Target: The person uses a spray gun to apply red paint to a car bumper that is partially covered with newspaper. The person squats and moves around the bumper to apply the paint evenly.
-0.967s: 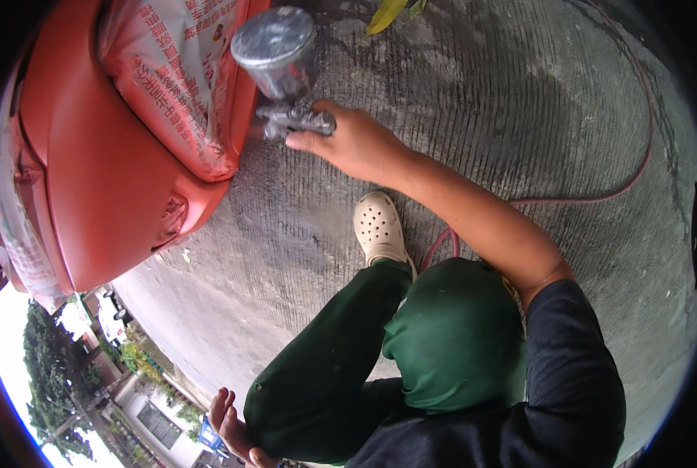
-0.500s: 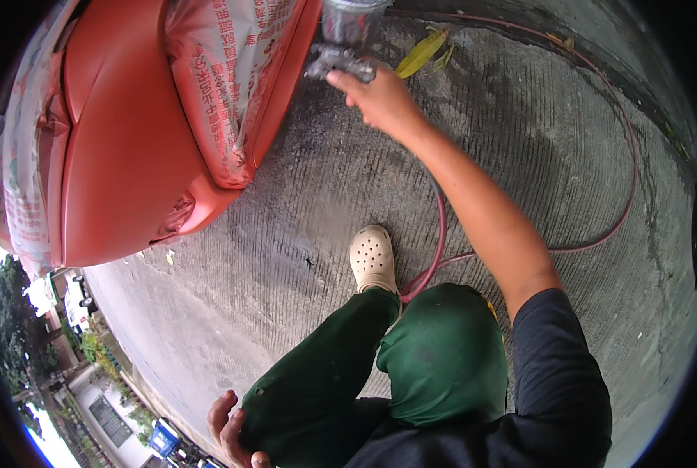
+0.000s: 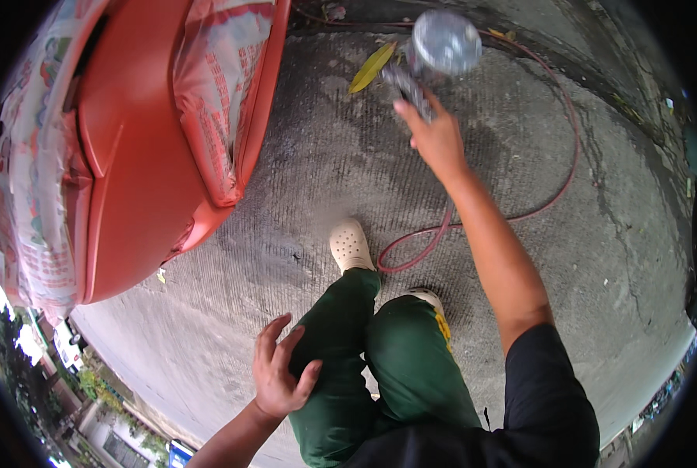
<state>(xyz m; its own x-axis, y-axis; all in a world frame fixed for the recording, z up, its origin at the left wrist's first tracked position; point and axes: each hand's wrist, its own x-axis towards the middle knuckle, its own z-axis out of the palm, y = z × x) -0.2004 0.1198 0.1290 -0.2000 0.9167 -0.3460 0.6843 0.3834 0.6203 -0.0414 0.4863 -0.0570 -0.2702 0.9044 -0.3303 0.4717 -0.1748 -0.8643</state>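
Observation:
In my right hand (image 3: pixel 442 142) is a paint spray gun (image 3: pixel 407 87), held out ahead of me with my fingers around its grip. A clear round cup (image 3: pixel 446 43) sits on top of the gun, smeared by motion. My left hand (image 3: pixel 283 373) hovers by my left thigh with its fingers spread and nothing in them. To the left stands a matte orange-red vehicle body (image 3: pixel 149 164), with printed masking paper (image 3: pixel 217 70) covering a panel. More paper sheeting (image 3: pixel 40 195) hangs along its far left side. The gun is apart from the body, to its right.
A reddish hose (image 3: pixel 571 168) loops over the grooved concrete (image 3: pixel 317 148), passing near my beige clog (image 3: pixel 350 245). A long yellow leaf (image 3: pixel 372 68) lies ahead, close to the gun. A cracked, raised edge (image 3: pixel 621 86) runs along the far right.
My right hand and the spray gun have swung right, away from the orange-red body. The left hand has come further into view over my thigh. My view has shifted, and the body now appears further left.

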